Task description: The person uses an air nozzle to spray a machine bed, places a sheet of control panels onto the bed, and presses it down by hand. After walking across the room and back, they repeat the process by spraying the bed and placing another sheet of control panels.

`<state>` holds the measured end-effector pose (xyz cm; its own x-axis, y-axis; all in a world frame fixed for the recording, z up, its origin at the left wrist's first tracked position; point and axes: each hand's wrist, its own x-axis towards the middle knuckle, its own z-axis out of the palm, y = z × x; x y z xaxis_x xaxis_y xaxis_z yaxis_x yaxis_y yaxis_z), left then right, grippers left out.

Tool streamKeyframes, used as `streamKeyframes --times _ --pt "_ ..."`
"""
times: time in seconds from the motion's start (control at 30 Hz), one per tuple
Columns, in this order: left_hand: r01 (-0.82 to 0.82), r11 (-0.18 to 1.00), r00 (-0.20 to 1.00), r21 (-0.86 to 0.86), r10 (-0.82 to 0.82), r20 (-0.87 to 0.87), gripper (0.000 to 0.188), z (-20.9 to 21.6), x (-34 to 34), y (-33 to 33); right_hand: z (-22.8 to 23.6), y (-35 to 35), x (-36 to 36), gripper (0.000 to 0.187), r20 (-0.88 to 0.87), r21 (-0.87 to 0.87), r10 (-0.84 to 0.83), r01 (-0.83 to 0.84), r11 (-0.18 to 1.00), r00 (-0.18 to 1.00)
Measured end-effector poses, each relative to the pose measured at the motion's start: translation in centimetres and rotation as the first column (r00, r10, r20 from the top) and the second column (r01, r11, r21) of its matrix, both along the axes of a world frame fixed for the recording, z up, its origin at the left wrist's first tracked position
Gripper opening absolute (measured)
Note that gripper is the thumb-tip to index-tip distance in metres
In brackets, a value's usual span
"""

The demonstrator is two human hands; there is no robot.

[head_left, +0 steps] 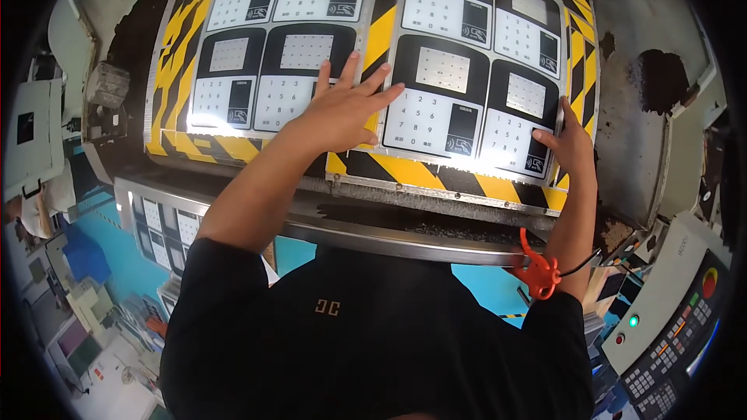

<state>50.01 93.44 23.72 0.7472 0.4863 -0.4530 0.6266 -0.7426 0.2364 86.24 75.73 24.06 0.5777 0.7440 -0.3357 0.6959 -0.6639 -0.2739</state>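
Note:
Two flat sheets printed with black and white keypad panels lie side by side on a machine bed edged in yellow and black striped tape [428,173]. My left hand [342,108] lies with fingers spread over the striped strip between the left sheet [299,70] and the right sheet [424,112]. Its fingertips reach the margins of both. At the right sheet's right edge, my right hand [572,144] has its thumb stretched onto the printed face and a finger pointing up along the edge. Its other fingers are mostly hidden.
A metal rail [373,242] runs between my body and the bed. An orange-red nozzle tool [538,270] with a black hose is by my right forearm. A control panel [669,326] with a red knob stands at lower right. Another printed sheet [159,233] is below left.

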Motion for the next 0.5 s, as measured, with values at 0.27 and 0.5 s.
streamKeyframes --times 0.27,0.5 --pt "0.002 0.999 1.000 -0.040 -0.001 0.018 0.088 0.7 0.0 0.2 0.3 -2.6 2.9 0.083 -0.245 0.214 0.016 0.039 0.976 0.969" --pt "0.013 0.998 1.000 -0.058 -0.013 -0.012 0.089 0.9 0.1 0.3 6.9 -15.3 7.5 0.074 0.706 0.197 -0.311 0.245 0.949 0.636"
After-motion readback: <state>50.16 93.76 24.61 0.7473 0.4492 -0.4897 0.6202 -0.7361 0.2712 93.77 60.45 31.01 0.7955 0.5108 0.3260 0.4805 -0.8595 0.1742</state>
